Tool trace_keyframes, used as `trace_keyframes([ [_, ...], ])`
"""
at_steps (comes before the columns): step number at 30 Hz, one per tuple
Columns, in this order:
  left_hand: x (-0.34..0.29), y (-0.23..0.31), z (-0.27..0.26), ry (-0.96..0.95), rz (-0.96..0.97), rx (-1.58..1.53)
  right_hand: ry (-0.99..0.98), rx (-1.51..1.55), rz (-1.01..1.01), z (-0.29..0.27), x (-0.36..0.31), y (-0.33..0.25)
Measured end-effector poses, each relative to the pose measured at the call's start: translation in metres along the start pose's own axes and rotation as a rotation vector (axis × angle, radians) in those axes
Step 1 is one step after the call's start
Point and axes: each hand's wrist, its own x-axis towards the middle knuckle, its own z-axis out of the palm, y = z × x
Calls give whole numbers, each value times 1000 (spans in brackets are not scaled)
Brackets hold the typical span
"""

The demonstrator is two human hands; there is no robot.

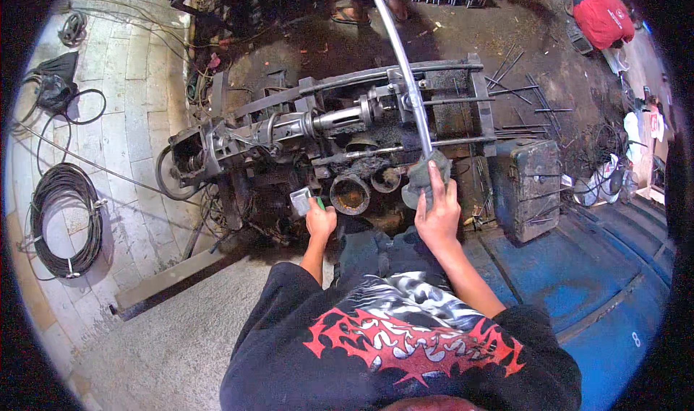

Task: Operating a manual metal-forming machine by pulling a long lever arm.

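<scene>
My left hand (321, 221) is closed round the green handle of a flat tool (301, 200) with a pale, rectangular head; whether it is a brush or a scraper I cannot make out. In my right hand (439, 216) is a dirty grey-green rag (439, 169), pressed against the near end of a long shiny metal bar (405, 67). The bar slants up and away over a greasy machine (289, 127) with a shaft and a frame of metal rails. Just in front of me, between my hands, are two round open tube ends, the larger ring (351, 195) rusty inside.
A worn metal box (531, 190) stands to the right, beside a blue metal surface (578, 281). Thin rods (531, 96) lie scattered on the dark floor. At left are a coiled black cable (65, 219) and pale tiles. A person in red (602, 17) crouches far right.
</scene>
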Motion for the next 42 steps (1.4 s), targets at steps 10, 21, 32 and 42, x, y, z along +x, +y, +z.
trace_keyframes([
  [10, -19, -12, 14, 138, 17, -153, 29, 26, -32, -1, -2, 1],
  [21, -16, -28, 64, 89, -121, -314, 71, -56, -110, 0, -3, -2],
  [32, 12, -30, 32, -156, -366, -1478, 79, -102, -137, 1, -4, 3],
  [42, 6, -39, 64, -433, -300, -1208, 85, -112, -178, 5, -8, 5],
])
